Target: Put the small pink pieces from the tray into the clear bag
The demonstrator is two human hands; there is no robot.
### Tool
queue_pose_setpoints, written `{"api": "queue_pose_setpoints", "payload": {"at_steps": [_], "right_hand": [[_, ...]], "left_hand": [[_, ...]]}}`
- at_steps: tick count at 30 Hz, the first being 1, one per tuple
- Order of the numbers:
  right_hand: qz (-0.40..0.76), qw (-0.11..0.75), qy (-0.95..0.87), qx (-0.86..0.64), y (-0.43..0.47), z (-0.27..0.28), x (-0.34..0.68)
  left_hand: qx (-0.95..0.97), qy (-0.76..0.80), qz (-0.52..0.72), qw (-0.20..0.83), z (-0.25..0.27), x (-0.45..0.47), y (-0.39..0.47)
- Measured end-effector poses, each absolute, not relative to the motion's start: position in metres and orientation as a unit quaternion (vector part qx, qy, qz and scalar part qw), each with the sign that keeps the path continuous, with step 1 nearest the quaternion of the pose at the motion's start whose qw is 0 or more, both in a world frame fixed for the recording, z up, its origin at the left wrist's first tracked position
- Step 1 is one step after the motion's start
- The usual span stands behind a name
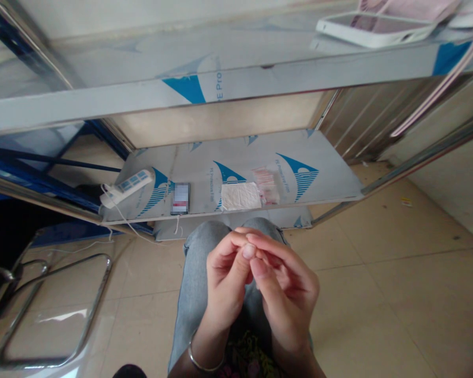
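Observation:
Above my lap, my left hand point(230, 273) and my right hand point(286, 278) meet at the fingertips. The fingers of both are curled, with the thumbs pressed toward the index fingers. Whatever lies between the fingertips, if anything, is hidden or too small to make out. A bracelet point(202, 363) circles my left wrist. Beneath the hands are my knees in blue jeans point(197, 283). Beyond them, on the low shelf point(244, 152), lie a white folded tissue-like pack point(241, 196) and a clear bag of thin pinkish sticks point(266, 185).
A phone point(180, 198) and a white power strip point(128, 188) with a cord rest on the low shelf. The upper metal shelf point(122, 63) holds a white-framed phone point(374, 29) with a hanging strap point(437, 86). At left stands a chrome-framed chair point(98, 304) on the tiled floor.

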State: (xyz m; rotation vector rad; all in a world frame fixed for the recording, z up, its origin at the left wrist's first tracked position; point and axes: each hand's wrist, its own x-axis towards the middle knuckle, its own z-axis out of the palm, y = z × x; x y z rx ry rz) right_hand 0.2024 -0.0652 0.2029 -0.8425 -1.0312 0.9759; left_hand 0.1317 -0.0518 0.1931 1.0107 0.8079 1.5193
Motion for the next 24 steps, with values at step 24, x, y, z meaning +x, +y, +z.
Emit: {"api": "queue_pose_setpoints", "payload": {"at_steps": [24], "right_hand": [[0.619,0.657,-0.352,-0.248,-0.0547,0.2004,0.2008]], "left_hand": [[0.517,0.405,0.675,0.336,0.1932,0.1353,-0.0515]]}}
